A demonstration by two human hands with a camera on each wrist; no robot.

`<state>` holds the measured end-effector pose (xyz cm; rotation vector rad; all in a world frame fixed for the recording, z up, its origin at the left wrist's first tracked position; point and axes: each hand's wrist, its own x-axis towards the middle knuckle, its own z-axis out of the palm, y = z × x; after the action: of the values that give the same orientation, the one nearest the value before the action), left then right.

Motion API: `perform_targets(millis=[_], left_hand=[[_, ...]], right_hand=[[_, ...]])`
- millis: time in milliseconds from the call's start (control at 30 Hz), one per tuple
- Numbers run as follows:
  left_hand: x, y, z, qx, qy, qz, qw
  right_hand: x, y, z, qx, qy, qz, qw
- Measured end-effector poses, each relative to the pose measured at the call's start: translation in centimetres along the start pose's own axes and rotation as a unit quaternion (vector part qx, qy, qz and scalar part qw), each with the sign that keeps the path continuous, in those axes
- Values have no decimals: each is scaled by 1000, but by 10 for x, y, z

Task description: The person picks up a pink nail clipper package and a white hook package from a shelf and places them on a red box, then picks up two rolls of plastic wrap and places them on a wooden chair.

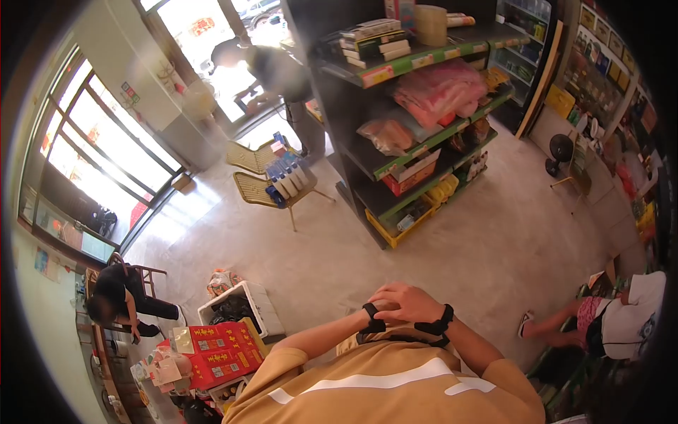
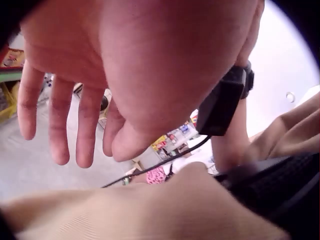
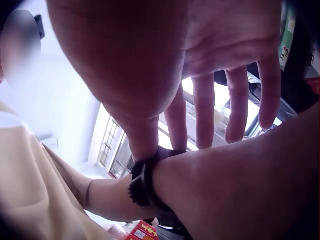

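Observation:
In the head view both hands lie crossed in front of the tan shirt [image 1: 367,374], with the right hand [image 1: 415,304] over the left hand [image 1: 384,306], which is partly hidden. Black straps ring both wrists. Seen from the left wrist, the left hand [image 2: 120,65] has its palm bare and its fingers [image 2: 59,125] fairly straight. Its counterpart, the right hand [image 3: 165,60], also shows a bare palm in the right wrist view, fingers hanging loosely straight and thumb close to the left wrist's black strap [image 3: 145,185]. Nothing is held in either.
Ahead stands a dark shelf unit [image 1: 367,155] with packages. Chairs [image 1: 247,187] carry bottles beside it. At front left are a white foam box [image 1: 261,304] and red cartons [image 1: 226,353]. One person [image 1: 116,293] sits at left, another [image 1: 628,318] at right, and a third [image 1: 279,71] bends near the door.

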<state>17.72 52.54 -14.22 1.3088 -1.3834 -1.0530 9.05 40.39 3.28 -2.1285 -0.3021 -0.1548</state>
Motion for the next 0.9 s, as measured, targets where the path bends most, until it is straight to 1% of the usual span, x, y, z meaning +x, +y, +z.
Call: perform_targets(millis=[33, 133, 233, 267, 333, 400, 433, 533, 567, 600, 633, 667, 767, 900], left_hand=[[13, 15, 7, 58, -16, 6, 998], [45, 38, 22, 120, -38, 45, 991], [68, 47, 34, 154, -44, 89, 983], [76, 50, 36, 163, -43, 104, 980], [94, 54, 43, 183, -50, 133, 973], [113, 55, 48, 212, -78, 146, 963], [125, 51, 48, 232, -111, 145, 955], [161, 34, 48, 289, -204, 140, 925], [172, 23, 49, 293, -191, 185, 918], [184, 17, 42, 254, -230, 141, 929], [199, 10, 35, 234, -251, 117, 932], [214, 5, 27, 223, -261, 104, 933], [263, -12, -1, 223, -269, 74, 934], [317, -29, -37, 231, -247, 26, 941]], right_hand=[[-3, 7, -4, -2, 7, -44, 999], [-23, 23, -29, 60, -41, 47, 996], [-37, 28, -46, -26, 22, -15, 999], [-42, 30, -49, 4, 45, 55, 997], [-49, 37, -57, 62, 90, 192, 975], [-51, 59, -67, 113, 164, 258, 946], [-52, 69, -74, 138, 198, 288, 927], [-51, 83, -117, 146, 145, 335, 919], [-54, 100, -118, 116, 149, 277, 942], [-51, 100, -129, 98, 143, 247, 953], [-47, 95, -145, 79, 134, 215, 964], [-39, 95, -161, 59, 125, 180, 974], [-25, 116, -193, -77, 98, 71, 990], [6, 130, -235, -121, 63, 95, 986]])
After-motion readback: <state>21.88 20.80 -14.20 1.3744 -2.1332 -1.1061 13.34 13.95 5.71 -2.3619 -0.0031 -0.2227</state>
